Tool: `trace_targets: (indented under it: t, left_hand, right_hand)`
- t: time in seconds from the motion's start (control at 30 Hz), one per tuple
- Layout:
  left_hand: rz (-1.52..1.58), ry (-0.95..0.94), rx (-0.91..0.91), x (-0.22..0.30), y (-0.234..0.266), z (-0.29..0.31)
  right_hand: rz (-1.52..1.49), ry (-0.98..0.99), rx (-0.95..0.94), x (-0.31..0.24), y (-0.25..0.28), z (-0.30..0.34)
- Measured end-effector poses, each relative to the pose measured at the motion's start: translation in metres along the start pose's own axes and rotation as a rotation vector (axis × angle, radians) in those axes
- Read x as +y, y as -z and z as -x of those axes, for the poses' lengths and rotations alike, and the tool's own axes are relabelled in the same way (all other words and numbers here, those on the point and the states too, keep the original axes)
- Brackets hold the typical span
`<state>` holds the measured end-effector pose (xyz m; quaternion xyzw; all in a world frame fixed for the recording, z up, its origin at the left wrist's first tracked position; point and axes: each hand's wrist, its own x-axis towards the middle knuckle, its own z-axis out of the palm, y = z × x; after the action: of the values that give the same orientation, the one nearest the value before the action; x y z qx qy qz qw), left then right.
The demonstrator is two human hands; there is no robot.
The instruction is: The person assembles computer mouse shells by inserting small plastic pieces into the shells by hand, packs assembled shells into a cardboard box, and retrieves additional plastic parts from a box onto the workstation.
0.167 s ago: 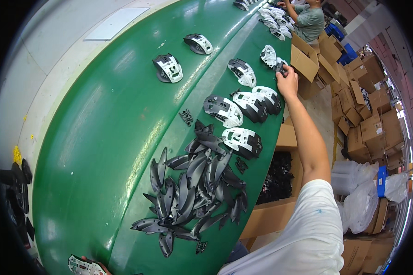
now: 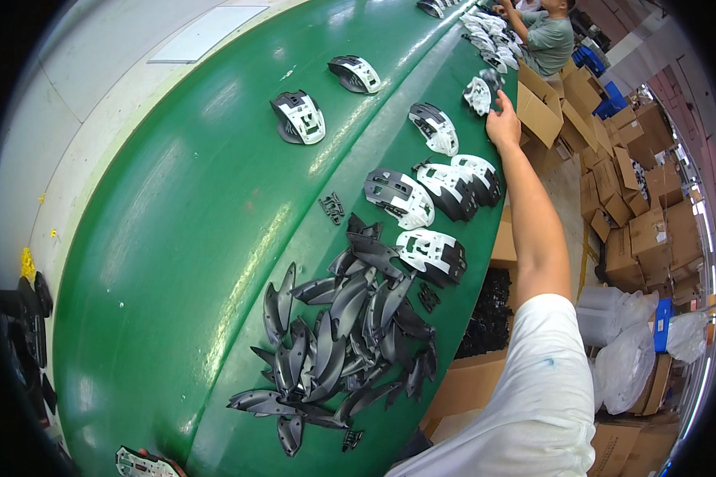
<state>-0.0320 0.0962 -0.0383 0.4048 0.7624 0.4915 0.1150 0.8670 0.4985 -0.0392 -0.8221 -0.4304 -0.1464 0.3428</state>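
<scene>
White-and-black moulded shell (image 2: 479, 95) lies at the green belt's (image 2: 175, 262) far right edge, just beyond my right hand (image 2: 503, 126), whose fingers touch a small dark part (image 2: 493, 78); I cannot tell the grip. Similar shells (image 2: 410, 197) trail back toward me, then a heap of curved black pieces (image 2: 338, 334). Cardboard boxes (image 2: 537, 111) flank the belt. My left hand (image 2: 147, 463) holds another shell at the bottom edge.

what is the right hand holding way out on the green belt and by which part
The right hand reaches to a small dark part at the belt's far edge, fingertips at its near end; whether it is gripped cannot be told.
</scene>
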Motion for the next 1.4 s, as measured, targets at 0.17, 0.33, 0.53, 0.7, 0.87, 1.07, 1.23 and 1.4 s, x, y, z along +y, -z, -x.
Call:
trace_targets:
  t: [0.17,0.33,0.53,0.7,0.87,1.07,1.23,1.4]
  left_hand:
    - [-0.282,-0.028,-0.026,0.009,0.002,-0.001]
    - [1.066,0.242,-0.155,0.032,0.010,-0.002]
    - [1.156,0.229,-0.250,0.002,-0.012,0.000]
    - [1.211,0.262,-0.226,0.031,-0.006,0.004]
    - [1.241,0.190,-0.301,0.028,-0.009,0.008]
    - [1.333,0.251,-0.319,0.028,-0.005,0.010]
    - [1.398,0.274,-0.364,0.039,-0.006,0.002]
    - [1.513,0.406,-0.290,0.035,-0.004,-0.003]
  right_hand:
    - [0.010,-0.068,-0.054,0.008,-0.010,-0.008]
    - [0.000,-0.192,-0.105,-0.016,-0.024,0.013]
    - [-0.774,-0.174,-0.089,0.039,0.027,-0.024]
    - [-0.991,-0.321,-0.298,-0.003,0.035,0.040]
    - [-1.112,-0.442,-0.558,-0.051,0.107,0.106]
    - [-0.110,0.545,-0.079,-0.144,0.210,0.209]
    - [-0.244,0.605,-0.029,-0.183,0.202,0.228]
    - [-0.770,-0.080,0.098,-0.146,0.186,0.218]
